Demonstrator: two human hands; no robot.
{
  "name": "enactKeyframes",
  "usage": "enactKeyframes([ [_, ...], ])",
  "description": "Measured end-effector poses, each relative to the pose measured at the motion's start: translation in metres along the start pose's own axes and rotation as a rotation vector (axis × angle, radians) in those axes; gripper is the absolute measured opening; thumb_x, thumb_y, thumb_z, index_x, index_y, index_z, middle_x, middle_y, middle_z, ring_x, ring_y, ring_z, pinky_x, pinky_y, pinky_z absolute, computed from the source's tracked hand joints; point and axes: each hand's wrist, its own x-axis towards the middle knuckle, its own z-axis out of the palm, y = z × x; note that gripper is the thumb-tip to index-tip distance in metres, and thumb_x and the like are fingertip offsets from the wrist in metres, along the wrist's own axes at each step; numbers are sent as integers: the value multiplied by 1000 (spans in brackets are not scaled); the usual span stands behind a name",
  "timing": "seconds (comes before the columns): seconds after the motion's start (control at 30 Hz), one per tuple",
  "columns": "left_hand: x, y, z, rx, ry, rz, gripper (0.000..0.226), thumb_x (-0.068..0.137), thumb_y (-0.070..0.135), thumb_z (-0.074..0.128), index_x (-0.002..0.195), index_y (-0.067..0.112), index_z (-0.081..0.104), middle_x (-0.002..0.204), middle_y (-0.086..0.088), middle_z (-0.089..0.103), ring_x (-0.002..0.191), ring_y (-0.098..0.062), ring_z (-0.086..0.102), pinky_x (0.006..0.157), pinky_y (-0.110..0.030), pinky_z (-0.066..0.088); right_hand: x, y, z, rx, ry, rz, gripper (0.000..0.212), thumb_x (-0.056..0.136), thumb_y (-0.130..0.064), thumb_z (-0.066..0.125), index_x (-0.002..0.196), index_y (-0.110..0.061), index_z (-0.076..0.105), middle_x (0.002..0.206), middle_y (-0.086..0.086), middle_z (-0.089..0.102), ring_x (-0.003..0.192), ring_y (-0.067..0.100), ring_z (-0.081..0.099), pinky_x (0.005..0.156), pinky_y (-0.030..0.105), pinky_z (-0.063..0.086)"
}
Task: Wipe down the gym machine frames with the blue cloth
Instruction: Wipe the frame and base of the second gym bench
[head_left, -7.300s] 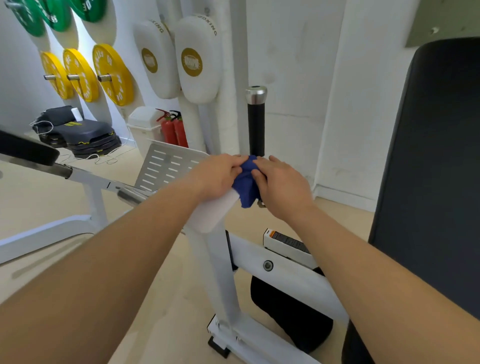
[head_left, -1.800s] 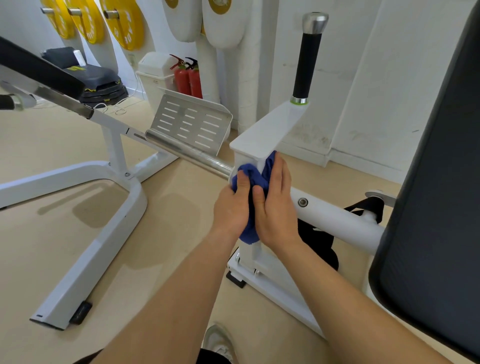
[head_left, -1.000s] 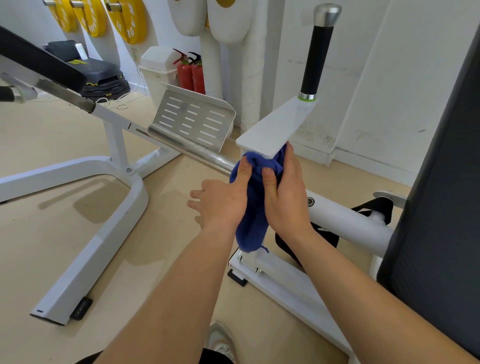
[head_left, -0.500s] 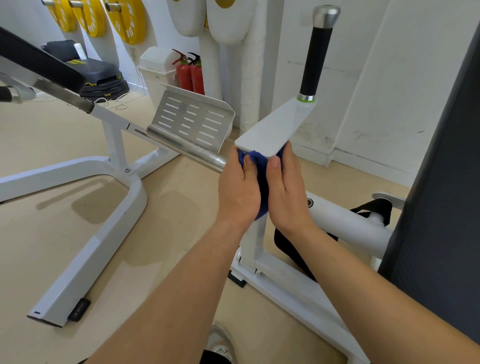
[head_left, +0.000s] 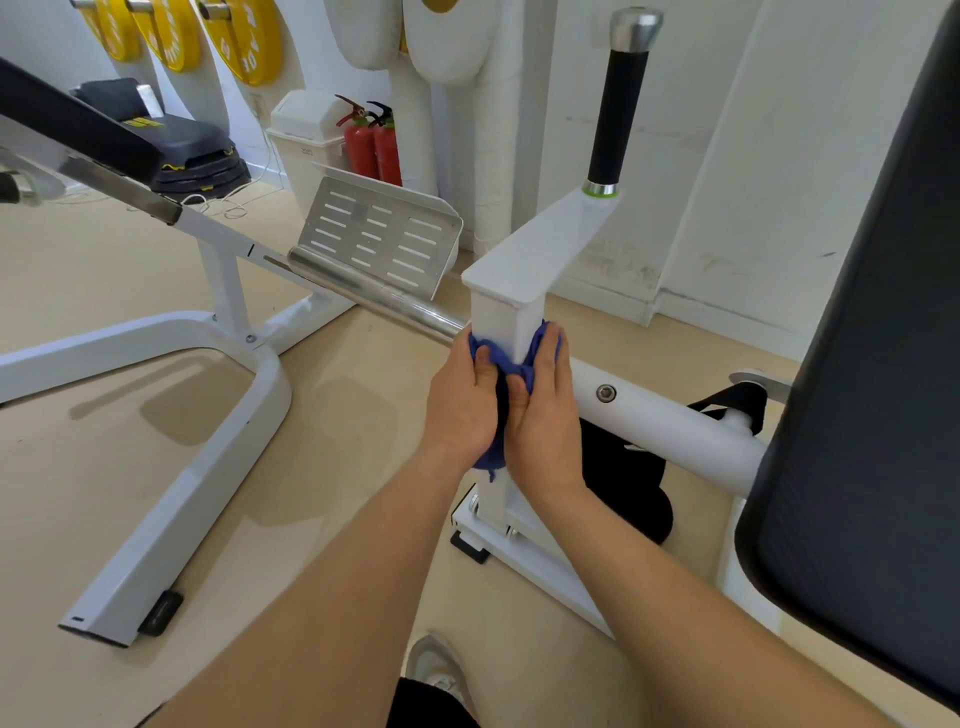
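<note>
head: left hand (head_left: 460, 400), right hand (head_left: 545, 415) clasp cloth (head_left: 501, 358) round post (head_left: 501, 317).

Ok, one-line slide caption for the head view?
Left hand and right hand hold the blue cloth around the white upright post, below the black handle.

2 hands (head_left: 462, 410), 1 blue cloth (head_left: 521, 366). 3 yellow weight plates (head_left: 244, 41), 2 red fire extinguishers (head_left: 362, 143), 2 white pads (head_left: 447, 39), 1 white bin (head_left: 301, 137), 1 slotted metal footplate (head_left: 374, 236), 1 upright black handle (head_left: 618, 114), 1 grey shoe (head_left: 435, 670).

Soft blue cloth (head_left: 511, 364) wraps a glossy white-painted metal post (head_left: 506, 322); the footplate (head_left: 376, 236) is brushed metal.
</note>
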Motion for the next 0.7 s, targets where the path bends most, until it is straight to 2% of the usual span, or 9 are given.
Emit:
enactKeyframes([
  [0.03, 0, 2, -3, 1, -7, 2, 25, 105, 19, 37, 123, 21, 54, 94, 22, 59, 84, 9, 56, 68, -5, 41, -1, 1, -2, -8, -21, 3, 63, 106, -28, 37, 158, -20, 3, 167, -2, -1, 140, 8, 21, 94, 11, 28],
  [0.17, 6, 18, -15, -26, 31, 99, 22, 103, 17, 43, 118, 22, 58, 97, 17, 65, 86, 10, 58, 74, -14, 44, 9, -12, -14, 29, -11, -22, 61, 107, -23, 38, 158, -14, 7, 167, 3, 1, 142, 6, 15, 87, -12, 5],
  [0.27, 12, 27, -19, -47, 36, 158, 23, 102, 16, 44, 119, 21, 58, 102, 13, 66, 90, 8, 59, 77, -11, 45, 16, -21, -14, 48, 58, -73, 60, 107, -22, 37, 158, -13, 7, 166, 5, 2, 138, 4, 12, 84, -15, 7],
  [0.37, 13, 18, -18, -13, 6, 151, 16, 103, 16, 44, 112, 19, 57, 95, 15, 64, 84, 7, 58, 75, -15, 46, 11, -10, -3, 37, 106, -129, 60, 106, -21, 39, 157, -12, 8, 166, 8, 2, 137, 6, 14, 86, -14, 11],
  [0.43, 11, 2, -16, 49, -33, 130, 12, 103, 16, 44, 108, 20, 54, 90, 17, 62, 80, 9, 57, 69, -13, 43, 0, 6, 9, 6, 106, -112, 61, 106, -22, 40, 156, -13, 8, 166, 7, 3, 136, 9, 19, 92, -7, 19],
  [0.5, 7, -18, -11, 126, -94, 86, 9, 103, 17, 44, 102, 23, 51, 86, 17, 59, 75, 8, 57, 64, -10, 40, -15, 23, 22, -66, 92, -56, 61, 106, -24, 41, 156, -14, 9, 165, 5, 5, 137, 16, 32, 96, 19, 41],
  [0.57, 4, -36, -7, 180, -137, 20, 11, 103, 19, 44, 95, 20, 50, 83, 12, 60, 72, 1, 56, 61, -10, 40, -26, 37, 35, -121, 139, -66, 58, 104, -26, 43, 155, -8, 19, 162, 10, 15, 133, 31, 48, 86, 39, 54],
  [0.63, 2, -45, -5, 196, -145, -22, 15, 104, 20, 44, 91, 16, 52, 81, 8, 60, 71, -1, 54, 60, -8, 41, -29, 45, 44, -138, 192, -105, 58, 102, -29, 38, 151, -1, 29, 158, 18, 28, 128, 37, 53, 77, 40, 58],
  [0.7, 2, -45, -5, 208, -141, -27, 16, 103, 19, 45, 92, 13, 54, 81, 5, 60, 71, -1, 54, 60, -7, 40, -28, 41, 44, -148, 188, -67, 58, 102, -32, 35, 153, -4, 29, 159, 15, 29, 133, 31, 50, 84, 37, 55],
])
